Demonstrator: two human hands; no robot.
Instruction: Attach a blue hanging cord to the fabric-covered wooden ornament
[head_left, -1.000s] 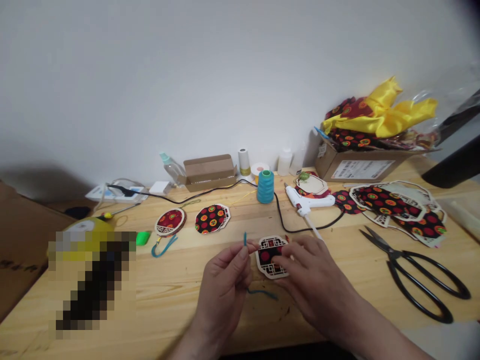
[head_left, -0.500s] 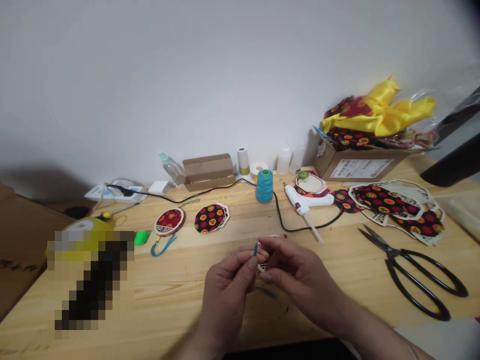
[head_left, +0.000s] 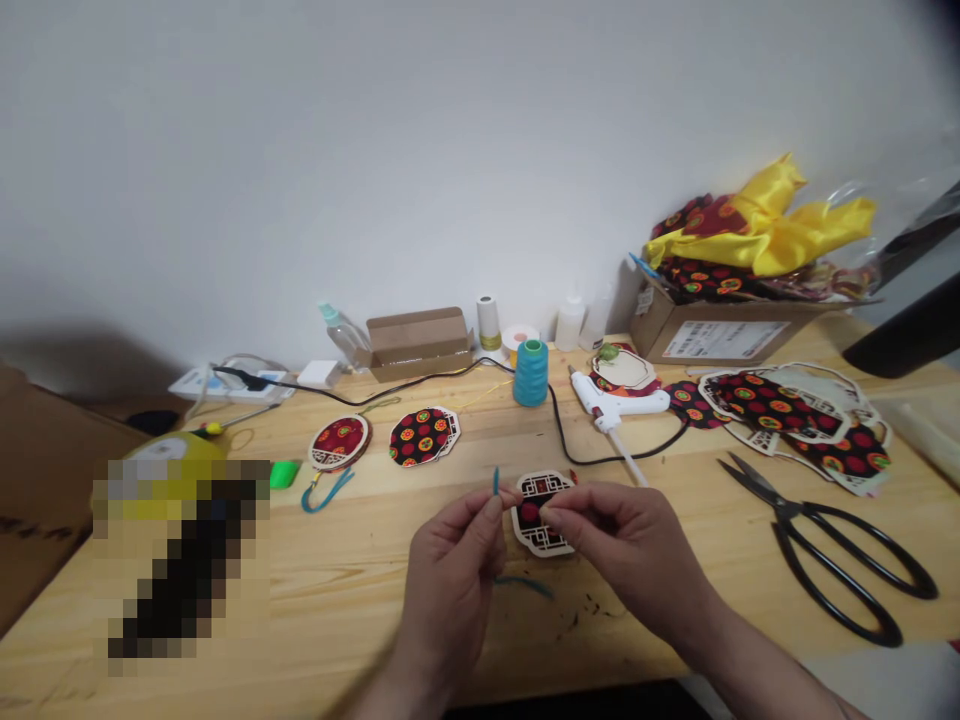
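My left hand [head_left: 459, 575] pinches a blue cord [head_left: 496, 481], whose tip sticks up above the thumb. A blue strand [head_left: 526, 584] shows below that hand; whether it is the same cord is hidden. My right hand [head_left: 626, 545] is closed in a pinch just to the right, and I cannot make out what lies between its fingertips. Behind the fingers is a wooden-framed patterned ornament [head_left: 541, 545] with lattice cut-outs, partly covered by my right hand. The two hands are a short way apart.
Large black scissors [head_left: 787, 510] lie at right. A white glue gun [head_left: 619, 402] with its cable, a blue thread spool [head_left: 531, 375], a round ornament [head_left: 340, 442] and an octagonal patterned piece [head_left: 424, 437] are farther back. A cardboard box [head_left: 652, 325] holds fabric.
My hands have drawn apart, the left moving slightly left and the right slightly right. More of the lattice ornament shows between them. The blue cord tip has shifted left with my left hand.
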